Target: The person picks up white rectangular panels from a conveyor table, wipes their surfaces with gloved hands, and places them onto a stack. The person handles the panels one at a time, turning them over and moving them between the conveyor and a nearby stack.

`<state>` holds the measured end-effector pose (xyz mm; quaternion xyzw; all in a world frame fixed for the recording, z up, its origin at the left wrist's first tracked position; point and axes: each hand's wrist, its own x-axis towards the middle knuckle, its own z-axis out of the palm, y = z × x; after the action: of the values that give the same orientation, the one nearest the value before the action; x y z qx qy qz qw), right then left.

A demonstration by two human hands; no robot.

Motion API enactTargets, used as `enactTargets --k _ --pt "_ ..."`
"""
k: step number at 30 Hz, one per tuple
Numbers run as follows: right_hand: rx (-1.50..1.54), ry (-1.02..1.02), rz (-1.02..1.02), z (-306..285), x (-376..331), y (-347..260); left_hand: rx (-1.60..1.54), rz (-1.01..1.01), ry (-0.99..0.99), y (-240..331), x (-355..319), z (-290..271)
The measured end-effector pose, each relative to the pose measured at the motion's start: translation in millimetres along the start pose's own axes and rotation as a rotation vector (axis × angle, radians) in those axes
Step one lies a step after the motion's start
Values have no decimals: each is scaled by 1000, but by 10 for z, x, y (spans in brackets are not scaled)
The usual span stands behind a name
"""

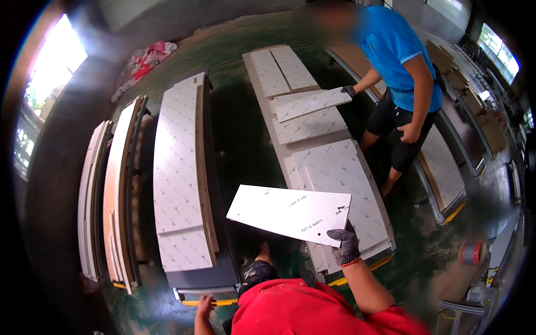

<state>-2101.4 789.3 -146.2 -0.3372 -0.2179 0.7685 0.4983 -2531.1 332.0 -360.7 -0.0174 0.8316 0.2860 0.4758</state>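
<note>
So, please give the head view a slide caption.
Grey-gloved right hand holds a flat white panel; blue-shirted person touches another panel.

One white panel (pixel 273 209) is in the grip of one gloved right hand (pixel 344 245); two dark round spots (pixel 319 234) show on it, one close to the grip, one toward the end farthest from it; one bare left hand (pixel 205 306) is left of the grip; three long panel stacks (pixel 178 156) stand left of the grip; two narrow panels (pixel 269 75) lie side by side well beyond it; one co-worker (pixel 405 67) is beyond and right of the grip, with two hands, one gloved hand (pixel 348 90) on one patterned panel (pixel 310 104) and one bare hand (pixel 409 133); one red cylindrical object (pixel 472 253) is right of the grip; one pink-and-white heap (pixel 148 61) lies far beyond it, leftward; layers within the stacks are too tight to count.
</note>
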Motion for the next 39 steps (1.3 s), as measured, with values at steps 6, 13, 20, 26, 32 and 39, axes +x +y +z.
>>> enactTargets --k 6,13,20,26,32,39 --pt "-67 55 -163 661 1222 20 -6 93 -90 2775 1383 68" --pt "31 148 -171 1167 2675 -143 -58 358 -328 5918 2420 709" --pt "-23 89 -186 1014 4426 -546 22 337 -364 8318 2959 1708" --pt "115 102 -74 1254 5624 -1273 -66 202 -855 10149 3003 2543" --pt "-120 109 -163 529 6637 -1312 -46 -13 -1014 11106 3368 3419" --pt "-384 361 314 415 8406 -1821 -185 -143 -1012 11912 4348 4272"
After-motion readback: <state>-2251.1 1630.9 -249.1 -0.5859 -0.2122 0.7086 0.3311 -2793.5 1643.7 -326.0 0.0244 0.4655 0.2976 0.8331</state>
